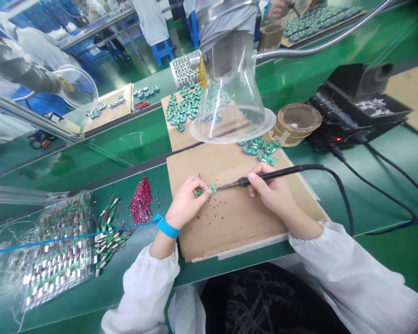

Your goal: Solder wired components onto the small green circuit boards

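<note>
Between the fingertips of my left hand [191, 198] is a small green circuit board [212, 189], held low over a brown cardboard sheet [251, 227]. A blue wrist strap [167, 227] circles my left wrist. My right hand [270, 188] is closed around the black handle of a soldering iron [275, 174]. The iron points left and its metal tip meets or nearly meets the board's right edge. My left fingers hide part of the board. Dark crumbs lie scattered on the cardboard around it.
A clear fume hood [233, 111] hangs above the cardboard. Several circuit boards [252, 147] lie behind it, beside a round brown pot [296, 123] and a black soldering station [355, 111]. Red wires [141, 200], small wired metal parts [107, 241] and a filled plastic tray [61, 255] are left.
</note>
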### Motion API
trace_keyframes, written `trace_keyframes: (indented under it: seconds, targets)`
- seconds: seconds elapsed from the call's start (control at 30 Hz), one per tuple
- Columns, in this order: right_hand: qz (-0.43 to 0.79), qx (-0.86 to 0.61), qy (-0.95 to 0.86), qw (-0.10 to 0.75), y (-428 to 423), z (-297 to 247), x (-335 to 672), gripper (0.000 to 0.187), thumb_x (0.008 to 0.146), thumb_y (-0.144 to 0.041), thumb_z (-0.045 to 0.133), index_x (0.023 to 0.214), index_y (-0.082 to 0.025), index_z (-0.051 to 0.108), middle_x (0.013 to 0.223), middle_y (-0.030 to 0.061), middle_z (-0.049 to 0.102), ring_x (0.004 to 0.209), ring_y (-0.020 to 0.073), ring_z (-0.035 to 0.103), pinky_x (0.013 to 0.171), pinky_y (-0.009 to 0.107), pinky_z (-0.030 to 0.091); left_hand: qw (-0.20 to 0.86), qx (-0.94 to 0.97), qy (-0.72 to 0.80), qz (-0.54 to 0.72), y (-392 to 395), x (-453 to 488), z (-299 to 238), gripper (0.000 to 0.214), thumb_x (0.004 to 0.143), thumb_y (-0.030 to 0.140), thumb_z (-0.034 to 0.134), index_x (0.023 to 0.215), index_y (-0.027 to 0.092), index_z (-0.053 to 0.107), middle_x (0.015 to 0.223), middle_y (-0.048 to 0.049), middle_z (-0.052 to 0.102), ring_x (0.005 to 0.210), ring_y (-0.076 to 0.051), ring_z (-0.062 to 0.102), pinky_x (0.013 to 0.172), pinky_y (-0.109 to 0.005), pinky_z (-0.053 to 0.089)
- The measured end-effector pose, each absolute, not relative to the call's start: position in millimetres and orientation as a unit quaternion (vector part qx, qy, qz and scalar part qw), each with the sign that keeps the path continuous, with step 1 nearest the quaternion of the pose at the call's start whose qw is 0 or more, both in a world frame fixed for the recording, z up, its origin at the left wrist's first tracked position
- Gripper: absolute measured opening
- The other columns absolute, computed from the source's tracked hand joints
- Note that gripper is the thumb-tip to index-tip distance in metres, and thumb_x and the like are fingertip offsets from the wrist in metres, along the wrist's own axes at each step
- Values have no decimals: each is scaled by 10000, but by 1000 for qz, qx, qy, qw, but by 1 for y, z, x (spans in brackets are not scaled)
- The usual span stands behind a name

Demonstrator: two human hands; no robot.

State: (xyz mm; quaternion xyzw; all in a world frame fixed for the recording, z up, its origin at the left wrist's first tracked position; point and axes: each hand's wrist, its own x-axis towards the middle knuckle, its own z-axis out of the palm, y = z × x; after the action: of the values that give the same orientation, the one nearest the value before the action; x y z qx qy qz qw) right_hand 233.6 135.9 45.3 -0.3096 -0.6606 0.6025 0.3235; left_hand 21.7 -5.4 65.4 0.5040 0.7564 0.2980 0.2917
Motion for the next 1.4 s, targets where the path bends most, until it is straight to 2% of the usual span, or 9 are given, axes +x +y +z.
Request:
trace_keyframes:
  seconds: [0.17, 0.6, 0.87, 1.4]
  targets:
    - [606, -311, -658, 320, 136, 47, 233, 399, 950, -589, 642, 791, -238, 539, 555, -37, 577, 502, 139, 526, 551, 283, 434, 316, 503, 745, 303, -14, 16, 65, 151, 982, 325, 614, 900, 210, 668, 1104, -47, 656, 926, -188, 601, 841, -339, 464]
    - [595, -298, -689, 288, 133, 49, 233, 395, 958, -587, 634, 787, -241, 551, 569, -26, 584, 505, 141, 536, 525, 285, 432, 283, 480, 763, 327, -15, 32, 63, 131, 946, 207, 624, 817, 201, 601, 1010, -13, 637, 883, -146, 594, 782, -271, 482]
    - [578, -295, -708, 281, 134, 47, 233, 353, 986, -538, 621, 803, -243, 561, 589, -23, 602, 522, 139, 548, 542, 279, 440, 276, 481, 762, 335, -14, 34, 61, 147, 933, 182, 627, 793, 201, 590, 1013, -19, 641, 893, -150, 597, 778, -275, 493]
    - [575, -300, -706, 283, 134, 48, 232, 384, 974, -571, 621, 789, -240, 558, 575, -22, 600, 518, 141, 551, 540, 282, 446, 271, 481, 766, 331, -12, 36, 63, 153, 926, 182, 626, 783, 202, 577, 983, -26, 635, 904, -162, 605, 794, -287, 497]
